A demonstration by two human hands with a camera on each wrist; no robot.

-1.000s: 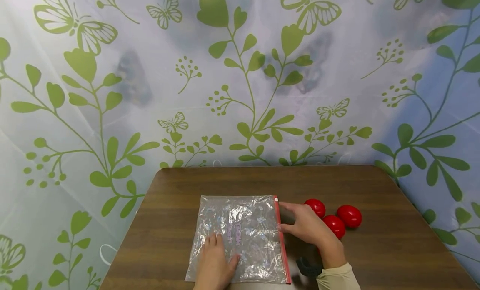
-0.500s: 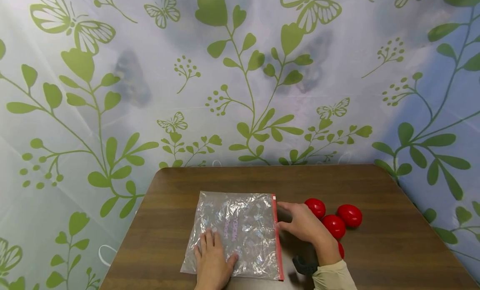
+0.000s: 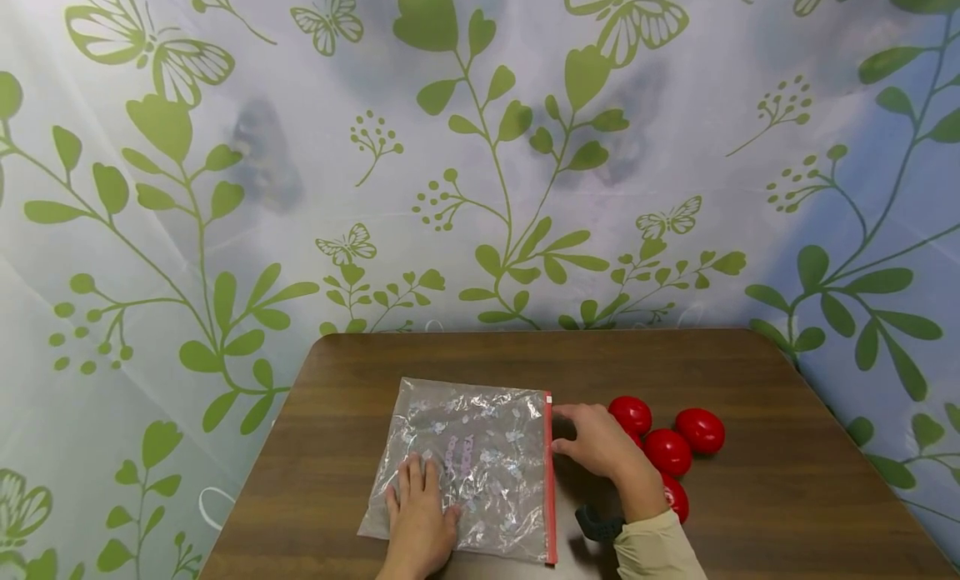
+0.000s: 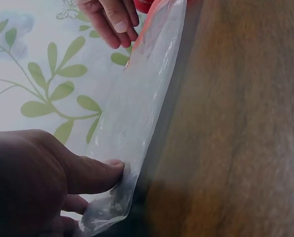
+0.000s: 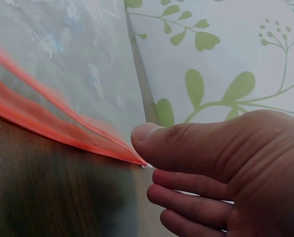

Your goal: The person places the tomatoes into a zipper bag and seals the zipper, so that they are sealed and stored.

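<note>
A clear zip bag with a red zip edge lies flat on the brown table, printed with pale motifs and purple lettering. My left hand rests on its near left part, fingers straight and spread. In the left wrist view, the thumb lies along the plastic. My right hand is at the zip edge, fingers and thumb apart. The right wrist view has the thumb tip right by the bag's corner, where a small white zip slider shows; the two red zip strips stand slightly apart there.
Several glossy red egg-shaped things lie on the table right of my right hand, one partly behind the forearm. A black strap shows by the right wrist. Behind the table hangs a curtain with green leaves and butterflies.
The bag has slid a little left and turned slightly, its near edge swinging left. Both hands have shifted left with it, and more of the red egg-shaped things show beside the right forearm.
</note>
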